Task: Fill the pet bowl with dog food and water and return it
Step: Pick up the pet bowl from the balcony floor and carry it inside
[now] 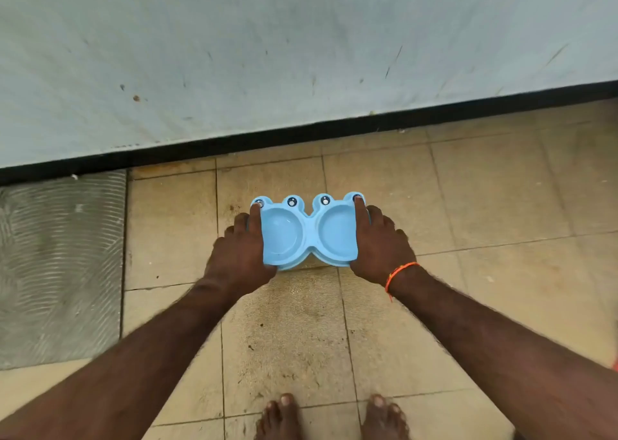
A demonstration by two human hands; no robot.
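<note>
a pale blue-grey wall (301, 54) with dark scuff marks fills the upper half of the view, and a black skirting strip (301, 136) runs along its foot. below it is a floor of beige tiles (485, 198), stained brown in the middle. a grey ribbed mat (57, 265) lies on the floor at the left, against the skirting. the light blue double pet bowl (309, 233), shaped like two frogs with round eyes, is near the wall, in front of the person's bare feet (334, 418). both its cups look empty. the left hand (242, 252) grips the bowl's left side, thumb lying along the rim and fingers curled around the edge. the right hand (381, 244) grips the right side in the same way. an orange thread bracelet (398, 274) sits on the right wrist.
</note>
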